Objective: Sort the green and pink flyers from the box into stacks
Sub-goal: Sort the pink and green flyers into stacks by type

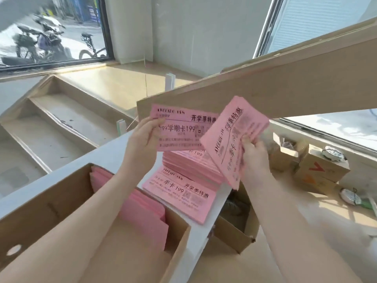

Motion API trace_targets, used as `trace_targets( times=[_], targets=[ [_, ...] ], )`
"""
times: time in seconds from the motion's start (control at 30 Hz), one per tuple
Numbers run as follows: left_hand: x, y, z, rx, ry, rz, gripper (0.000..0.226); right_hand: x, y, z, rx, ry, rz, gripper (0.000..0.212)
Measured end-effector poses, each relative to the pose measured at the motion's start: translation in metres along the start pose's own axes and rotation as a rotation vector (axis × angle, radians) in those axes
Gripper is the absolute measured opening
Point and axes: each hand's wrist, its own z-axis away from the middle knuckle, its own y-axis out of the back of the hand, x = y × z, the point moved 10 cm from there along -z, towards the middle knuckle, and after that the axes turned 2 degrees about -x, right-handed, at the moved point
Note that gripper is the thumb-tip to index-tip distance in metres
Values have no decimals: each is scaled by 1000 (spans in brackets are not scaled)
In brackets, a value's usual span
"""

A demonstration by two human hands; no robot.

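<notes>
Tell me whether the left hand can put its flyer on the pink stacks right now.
Probably yes. The left hand pinches one pink flyer just above the stacks, with nothing between them. The right hand holds its bundle off to the side.

Small cardboard boxes (318,170) sit at right; bicycles (40,41) stand outside the window (106,27).

A bright room lit by daylight. A dark-framed window (53,31) at upper left looks onto a street with parked bicycles (38,42). A plain white wall (200,27) fills the corner beside it. Below the window, pale wooden steps (53,127) descend. A second window (318,19) stands at upper right. A long wooden board (265,88) crosses diagonally. Light wooden floor (306,221) lies at right.
</notes>
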Motion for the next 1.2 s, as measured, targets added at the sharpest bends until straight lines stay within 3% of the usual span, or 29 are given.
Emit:
trace_targets(
  times=[0.13,0.27,0.33,0.47,0.6,0.73,0.83,0.93,1.03,1.2],
  targets=[
    [-41,-43,8,-2,304,347,35,54,-8,-10,21,-272,-131,15],
    [-55,-69,9,-38,385,453,51,80,-19,-15,43,-393,-172,11],
    [-64,-76,11,-28,421,436,30,90,-23,-19,40,-422,-206,11],
    [-84,-73,11,77,491,506,36,99,-32,-20,-49,-437,-348,21],
    [-77,-56,-5,90,371,483,50,85,-5,-35,-147,-253,-180,19],
    [-61,-52,-15,-99,249,412,60,68,18,-56,-327,-143,-144,60],
    [-46,-56,-16,-257,173,353,60,70,2,-49,-588,-110,212,92],
    [-28,-52,-17,-345,101,346,61,68,-20,-35,-716,-54,302,80],
    [-9,-44,-16,-390,14,331,70,61,-22,-32,-655,12,330,69],
    [-12,-23,-15,-310,2,308,78,39,-17,-14,-568,90,234,41]
  ],
)
